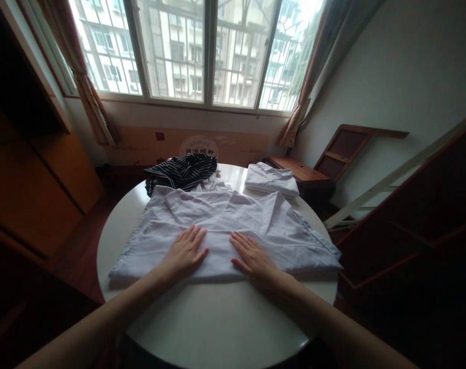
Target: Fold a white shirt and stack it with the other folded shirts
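A pale lilac shirt [225, 215] lies spread flat across a round white table [217, 323]. My left hand [186, 251] rests palm down on the shirt's near edge, fingers apart. My right hand [251, 256] lies flat beside it on the same edge, fingers also spread. Neither hand grips the cloth. A crumpled black garment with white stripes [182, 171] sits at the table's far side, just beyond the shirt. A folded white garment [271, 180] lies at the far right of the table.
A wooden cabinet [36, 169] stands to the left. Under the window [194, 51] leans a flat cardboard box [194, 146]. Wooden frames [348, 148] lean against the right wall, and a dark wooden structure [421, 225] stands close on the right.
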A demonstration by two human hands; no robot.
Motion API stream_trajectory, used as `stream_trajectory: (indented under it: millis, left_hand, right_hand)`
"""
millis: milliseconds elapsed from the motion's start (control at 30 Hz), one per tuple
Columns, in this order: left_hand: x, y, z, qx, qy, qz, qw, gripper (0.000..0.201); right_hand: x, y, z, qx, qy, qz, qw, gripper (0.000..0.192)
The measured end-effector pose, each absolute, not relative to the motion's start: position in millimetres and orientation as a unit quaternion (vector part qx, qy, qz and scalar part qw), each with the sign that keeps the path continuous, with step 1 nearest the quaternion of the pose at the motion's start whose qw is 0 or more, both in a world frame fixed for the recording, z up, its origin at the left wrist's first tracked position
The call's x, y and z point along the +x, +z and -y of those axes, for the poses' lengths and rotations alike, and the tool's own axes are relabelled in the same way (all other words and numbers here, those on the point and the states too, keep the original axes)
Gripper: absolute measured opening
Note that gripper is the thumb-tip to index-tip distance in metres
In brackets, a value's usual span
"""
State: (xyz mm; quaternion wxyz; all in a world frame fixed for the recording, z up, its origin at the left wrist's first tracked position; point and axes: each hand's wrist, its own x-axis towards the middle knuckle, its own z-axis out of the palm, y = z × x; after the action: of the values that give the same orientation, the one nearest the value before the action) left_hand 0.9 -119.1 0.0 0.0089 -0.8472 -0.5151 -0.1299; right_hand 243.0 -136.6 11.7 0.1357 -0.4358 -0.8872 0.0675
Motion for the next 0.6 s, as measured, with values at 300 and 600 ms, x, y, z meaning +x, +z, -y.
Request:
stream_trajectory:
  millis: [300,600]
  left_hand:
    - [-56.2,-3.8,118.3,-0.808,-0.096,0.579,0.037,0.062]
    - [-78.9,-7.4,116.3,-0.789,-0.089,0.604,0.06,0.059]
  right_hand:
    - [288.3,3.8,139.3,-0.475,0.033,0.87,0.125,0.059]
    - [341.4,0.5,139.8,-0.522,0.013,0.844,0.124,0.054]
